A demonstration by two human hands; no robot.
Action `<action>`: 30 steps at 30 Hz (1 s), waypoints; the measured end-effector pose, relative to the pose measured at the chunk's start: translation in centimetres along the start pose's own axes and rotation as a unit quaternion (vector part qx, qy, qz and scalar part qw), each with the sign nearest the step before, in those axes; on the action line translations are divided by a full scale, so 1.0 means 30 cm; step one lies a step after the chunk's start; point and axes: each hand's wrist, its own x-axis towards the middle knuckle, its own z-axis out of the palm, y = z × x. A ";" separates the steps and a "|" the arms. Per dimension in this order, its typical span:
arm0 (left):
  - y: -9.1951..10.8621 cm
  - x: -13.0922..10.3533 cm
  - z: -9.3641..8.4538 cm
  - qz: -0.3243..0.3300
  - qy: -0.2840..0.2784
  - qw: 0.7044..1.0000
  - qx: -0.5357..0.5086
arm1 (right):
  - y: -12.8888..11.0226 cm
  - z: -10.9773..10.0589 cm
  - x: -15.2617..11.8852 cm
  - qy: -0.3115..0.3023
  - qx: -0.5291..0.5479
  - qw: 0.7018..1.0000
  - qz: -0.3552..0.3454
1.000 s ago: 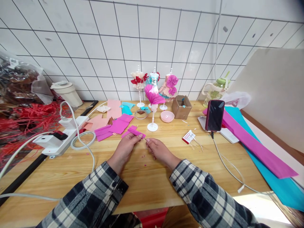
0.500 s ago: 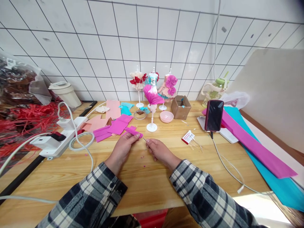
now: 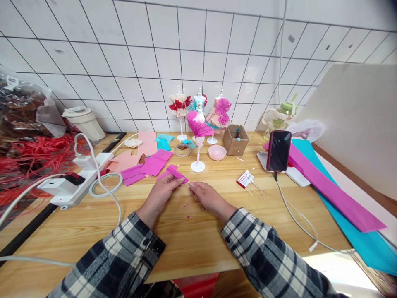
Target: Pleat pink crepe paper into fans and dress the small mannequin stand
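Light wood table (image 3: 192, 244), nearest: left hand (image 3: 161, 194) with grip clamped on a folded magenta paper strip (image 3: 177, 174), right hand (image 3: 206, 196) pinched shut on a thin pin at the strip's end, at table centre. Mid-table: magenta paper pieces (image 3: 149, 165) at 10 o'clock, white mannequin stand (image 3: 198, 145) at 12, phone (image 3: 278, 151) at 2. Farthest: white tiled wall (image 3: 155, 58).

Pin (image 3: 187, 182) between hands too small

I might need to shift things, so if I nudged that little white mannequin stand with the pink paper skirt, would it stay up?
Probably not. The mannequin stand rises tall on a thin post from a small round base, so it would likely tip. The fanned pink skirt sits high, adding top weight. It looks light, so even a slight push may slide it along the wooden table.
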 end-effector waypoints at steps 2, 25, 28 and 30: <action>0.000 -0.001 -0.002 0.000 -0.001 1.000 0.004 | 0.000 -0.001 -0.004 -0.005 0.000 1.000 -0.001; 0.021 -0.002 -0.003 -0.025 -0.015 1.000 0.002 | -0.018 -0.002 -0.016 -0.017 0.016 1.000 0.006; 0.017 0.000 -0.005 -0.030 -0.016 0.999 -0.002 | -0.018 -0.004 -0.018 -0.022 0.020 1.000 0.003; 0.016 0.001 -0.007 -0.030 -0.015 0.999 0.000 | -0.021 -0.005 -0.022 -0.025 0.026 0.999 0.005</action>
